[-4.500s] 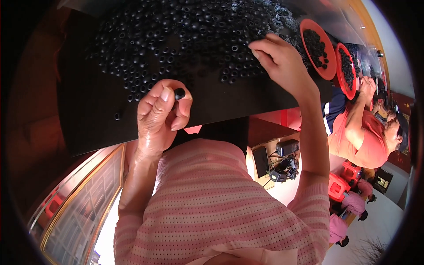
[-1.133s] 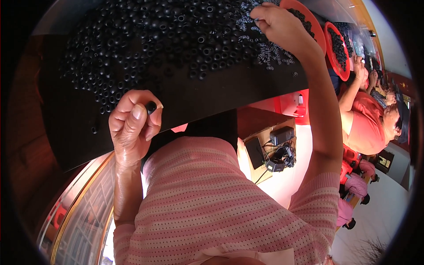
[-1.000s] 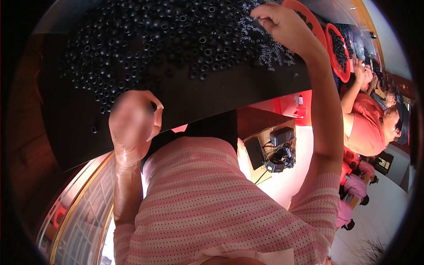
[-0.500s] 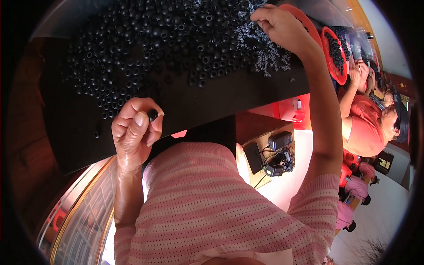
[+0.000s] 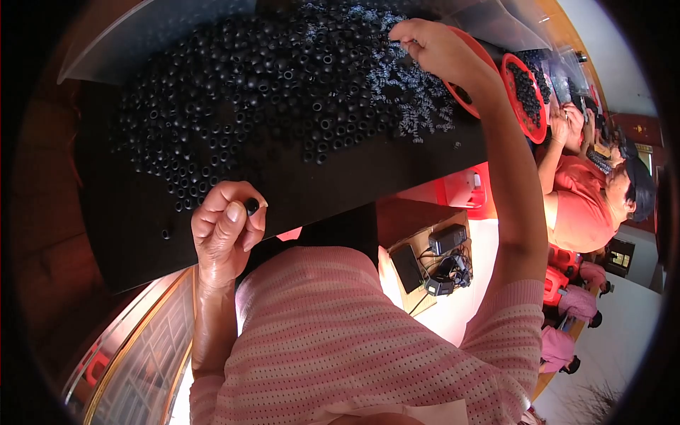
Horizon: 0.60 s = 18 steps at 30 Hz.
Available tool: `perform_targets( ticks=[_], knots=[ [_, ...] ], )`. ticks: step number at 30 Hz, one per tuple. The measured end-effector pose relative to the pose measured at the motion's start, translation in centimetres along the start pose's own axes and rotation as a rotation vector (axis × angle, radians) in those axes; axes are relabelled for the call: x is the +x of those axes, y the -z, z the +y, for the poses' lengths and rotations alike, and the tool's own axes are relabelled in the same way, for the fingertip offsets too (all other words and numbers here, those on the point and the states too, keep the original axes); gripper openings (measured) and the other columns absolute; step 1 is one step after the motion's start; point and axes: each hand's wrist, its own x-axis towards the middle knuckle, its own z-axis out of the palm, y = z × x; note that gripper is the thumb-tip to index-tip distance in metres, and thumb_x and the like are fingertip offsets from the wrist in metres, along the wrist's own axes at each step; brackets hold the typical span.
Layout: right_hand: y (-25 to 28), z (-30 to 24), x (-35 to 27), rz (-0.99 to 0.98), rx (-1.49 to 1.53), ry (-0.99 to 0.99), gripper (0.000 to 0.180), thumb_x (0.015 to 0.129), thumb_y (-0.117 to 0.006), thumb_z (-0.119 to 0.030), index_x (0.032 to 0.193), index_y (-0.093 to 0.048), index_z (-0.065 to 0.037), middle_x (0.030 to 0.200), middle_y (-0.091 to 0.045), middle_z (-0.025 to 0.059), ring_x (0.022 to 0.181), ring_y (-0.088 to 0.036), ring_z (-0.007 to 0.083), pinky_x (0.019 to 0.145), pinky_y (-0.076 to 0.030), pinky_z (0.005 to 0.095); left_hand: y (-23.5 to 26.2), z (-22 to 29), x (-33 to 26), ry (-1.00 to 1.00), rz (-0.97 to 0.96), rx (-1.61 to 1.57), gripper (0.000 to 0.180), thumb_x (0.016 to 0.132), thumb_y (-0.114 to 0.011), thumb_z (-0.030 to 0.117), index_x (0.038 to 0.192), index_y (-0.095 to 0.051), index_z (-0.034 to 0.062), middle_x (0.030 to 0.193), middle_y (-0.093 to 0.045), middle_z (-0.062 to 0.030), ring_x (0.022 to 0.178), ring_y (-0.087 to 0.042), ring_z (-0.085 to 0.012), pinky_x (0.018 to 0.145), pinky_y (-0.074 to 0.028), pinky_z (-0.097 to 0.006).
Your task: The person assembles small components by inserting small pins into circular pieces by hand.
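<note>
Bead (image 5: 251, 206), black, pinched in left hand (image 5: 228, 223) at near left edge of dark table (image 5: 319, 185); beyond, heaped beads (image 5: 244, 74); right hand (image 5: 450, 55) farther over silvery coils (image 5: 425, 110), fingertips together, grasp impossible to tell; far right, red bowl (image 5: 536, 134), co-worker (image 5: 577, 205).

Dk table (image 5: 319, 180); gold-framed panel (image 5: 145, 347) lwr L; red stools (image 5: 554, 286) R; pale wall (image 5: 627, 78) upr R; brt flr (image 5: 484, 244).

Black cables (image 5: 462, 268) lie on what looks like a cardboard box (image 5: 426, 302).

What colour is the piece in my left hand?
The piece is black; head view shows it.
</note>
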Motion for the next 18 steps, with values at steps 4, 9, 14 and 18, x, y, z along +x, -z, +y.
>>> perform_targets(
  ticks=[4,9,14,18],
  knots=[
    [1.0,0.8,0.0,-0.050,-0.123,-0.010,0.024,0.081,-0.052,0.003,0.102,-0.061,-0.005,0.080,-0.054,0.0079,0.073,-0.055,0.0158,0.066,-0.045,0.0290,0.0,0.0,0.1,0.006,-0.009,-0.008,0.030,0.094,-0.056,0.027,0.097,-0.057,-0.0028,0.069,-0.056,-0.0032,0.044,-0.030,-0.0020,0.041,-0.023,-0.017],
    [-0.8,1.4,-0.4,-0.012,-0.128,0.110,0.018,0.079,-0.053,0.003,0.095,-0.060,-0.004,0.083,-0.056,0.0097,0.074,-0.057,0.0205,0.064,-0.045,0.0329,-0.1,0.0,0.2,0.005,-0.003,-0.006,0.030,0.094,-0.056,0.027,0.097,-0.057,-0.0029,0.069,-0.056,-0.0033,0.044,-0.031,-0.0020,0.041,-0.024,-0.017],
    [-0.3,1.9,0.1,-0.147,-0.258,0.040,0.017,0.078,-0.054,0.002,0.093,-0.058,-0.005,0.088,-0.057,0.0093,0.078,-0.058,0.0265,0.065,-0.045,0.0356,-0.1,0.1,0.2,0.017,0.007,0.002,0.031,0.094,-0.056,0.028,0.096,-0.057,-0.0030,0.069,-0.055,-0.0032,0.045,-0.032,-0.0021,0.041,-0.024,-0.017],
    [-0.8,1.0,-0.5,-0.094,-0.221,0.130,0.017,0.078,-0.054,0.001,0.093,-0.058,-0.006,0.088,-0.056,0.0082,0.078,-0.058,0.0265,0.065,-0.045,0.0359,-0.2,0.1,0.1,0.011,0.018,0.009,0.031,0.094,-0.057,0.028,0.096,-0.057,-0.0030,0.069,-0.056,-0.0031,0.044,-0.031,-0.0019,0.041,-0.024,-0.017]
  ],
)
